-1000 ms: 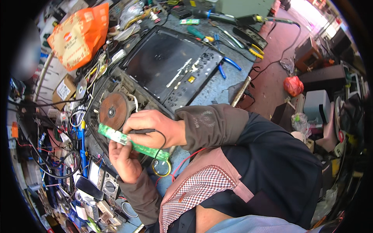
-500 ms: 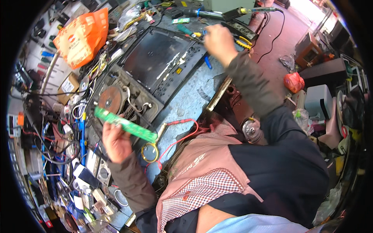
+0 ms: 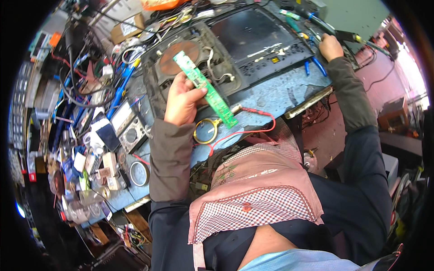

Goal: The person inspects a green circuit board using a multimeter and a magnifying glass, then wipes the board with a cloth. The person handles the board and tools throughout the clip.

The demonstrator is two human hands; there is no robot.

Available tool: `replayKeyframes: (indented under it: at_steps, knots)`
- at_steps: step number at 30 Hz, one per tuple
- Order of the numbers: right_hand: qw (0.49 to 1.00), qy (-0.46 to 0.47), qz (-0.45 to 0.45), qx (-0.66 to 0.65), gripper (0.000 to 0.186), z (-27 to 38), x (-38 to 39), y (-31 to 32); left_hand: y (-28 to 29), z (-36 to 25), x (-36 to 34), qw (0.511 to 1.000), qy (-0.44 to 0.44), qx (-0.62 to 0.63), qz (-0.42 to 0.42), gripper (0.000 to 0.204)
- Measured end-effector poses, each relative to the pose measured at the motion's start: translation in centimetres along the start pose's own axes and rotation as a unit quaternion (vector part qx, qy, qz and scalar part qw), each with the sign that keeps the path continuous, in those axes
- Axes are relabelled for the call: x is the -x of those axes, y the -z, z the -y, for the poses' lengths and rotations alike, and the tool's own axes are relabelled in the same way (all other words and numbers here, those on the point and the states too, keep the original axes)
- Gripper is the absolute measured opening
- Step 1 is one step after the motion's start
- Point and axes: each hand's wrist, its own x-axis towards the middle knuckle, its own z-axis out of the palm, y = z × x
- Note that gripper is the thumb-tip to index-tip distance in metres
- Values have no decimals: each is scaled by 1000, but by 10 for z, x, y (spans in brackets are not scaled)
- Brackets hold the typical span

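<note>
My left hand grips a long, narrow green circuit board between thumb and fingers. The board slants over the opened dark base of what looks like an induction cooker, its reddish-brown coil just behind. Beside that base lies the dark top panel, with pale smears and round marks. My right hand is at the bench's far right among the tools, its fingers closed; what they hold, if anything, I cannot make out. Blue-handled pliers rest close to it.
Below the board lie a yellow-rimmed ring and a red lead. A multimeter, a roll of tape and piled parts crowd the left. A soldering iron lies at the far right, by the bench edge.
My view has shifted, bringing more of the bench's left side into sight. The board in my left hand has turned to a steeper slant, its components showing. My right hand stays among the tools.
</note>
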Motion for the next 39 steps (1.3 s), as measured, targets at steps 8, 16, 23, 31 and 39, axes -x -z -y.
replayKeyframes:
  at_steps: [8,16,23,31,39]
  knots:
    - [995,92,-12,40,35,-189,-60,-70,-30,27,-26,996,-26,72,44,59]
    - [993,119,17,3,44,-172,-109,-126,-16,34,-26,995,-20,90,32,65]
    - [996,59,59,-27,34,-186,-114,-104,-22,42,-34,995,-24,98,28,65]
    - [942,207,21,-265,36,95,78,87,-5,17,-5,998,-1,56,19,44]
    - [861,334,31,-383,40,200,205,134,-23,14,-13,997,61,38,33,45]
